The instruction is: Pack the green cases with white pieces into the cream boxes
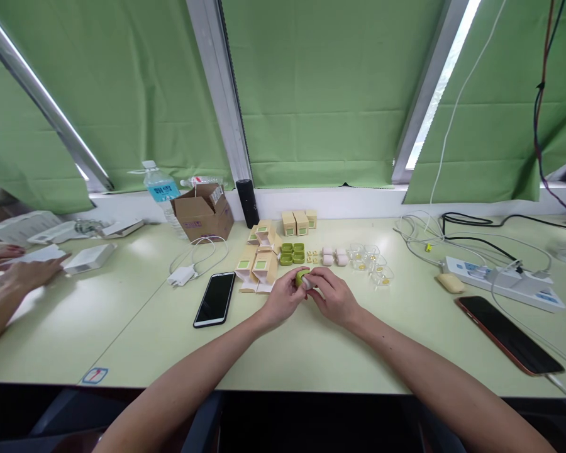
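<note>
My left hand (pixel 283 297) is closed around a small green container (pixel 301 275), which resembles the green ones on the table. My right hand (pixel 332 296) pinches a pale pinkish-white piece (pixel 307 284) against that container; fingers cover much of both. Just beyond my hands stand several square green containers (pixel 292 253) in a block. Right of them lie tiny yellowish pieces (pixel 312 257), then pale pink blocks (pixel 334 256) and clear plastic cups (pixel 371 259). Open cream cardboard boxes (pixel 259 264) stand to the left, and closed cream boxes (pixel 299 223) at the back.
A black-screened phone (pixel 215 299) and a white charger (pixel 183 275) lie left. Behind are a brown carton (pixel 204 212), a water bottle (pixel 163 192) and a black cylinder (pixel 248 202). A power strip (pixel 502 283) and another phone (pixel 509 335) lie right. Another person's hands (pixel 31 270) work far left.
</note>
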Tool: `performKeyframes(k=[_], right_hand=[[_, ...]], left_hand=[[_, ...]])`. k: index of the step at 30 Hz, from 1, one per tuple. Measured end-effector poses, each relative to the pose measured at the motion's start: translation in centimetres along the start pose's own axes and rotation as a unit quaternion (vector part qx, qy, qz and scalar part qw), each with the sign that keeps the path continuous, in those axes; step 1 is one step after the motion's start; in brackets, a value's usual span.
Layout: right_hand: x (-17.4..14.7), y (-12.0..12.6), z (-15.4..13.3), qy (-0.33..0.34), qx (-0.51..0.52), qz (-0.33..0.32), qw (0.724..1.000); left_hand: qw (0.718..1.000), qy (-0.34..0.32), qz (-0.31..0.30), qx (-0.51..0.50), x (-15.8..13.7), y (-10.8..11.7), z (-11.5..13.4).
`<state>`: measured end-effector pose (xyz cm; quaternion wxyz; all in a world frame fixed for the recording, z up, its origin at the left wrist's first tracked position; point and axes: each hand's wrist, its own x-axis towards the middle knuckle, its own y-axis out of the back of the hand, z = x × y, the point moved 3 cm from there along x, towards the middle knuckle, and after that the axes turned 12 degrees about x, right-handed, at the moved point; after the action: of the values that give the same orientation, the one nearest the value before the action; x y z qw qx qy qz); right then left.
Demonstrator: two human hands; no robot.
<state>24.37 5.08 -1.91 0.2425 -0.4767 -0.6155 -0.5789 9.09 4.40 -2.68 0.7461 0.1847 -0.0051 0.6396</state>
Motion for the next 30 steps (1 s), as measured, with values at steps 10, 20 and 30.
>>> performKeyframes(k=[10, 20, 30], right_hand=[[-0.2, 0.0, 0.1, 0.000, -0.014, -0.018, 1.000], [0.0, -0.1, -0.5, -0.004, 0.019, -0.007, 1.000], [-0.1, -0.4, -0.4, 0.001, 0.019, -0.002, 1.000]], left_hand=[[0.998, -0.039, -0.036, -0.038, -0.4, 0.2, 0.3], [0.991, 0.007, -0.052, -0.121, 0.3, 0.1, -0.6], [0.982, 0.049, -0.085, -0.163, 0.0, 0.2, -0.3]])
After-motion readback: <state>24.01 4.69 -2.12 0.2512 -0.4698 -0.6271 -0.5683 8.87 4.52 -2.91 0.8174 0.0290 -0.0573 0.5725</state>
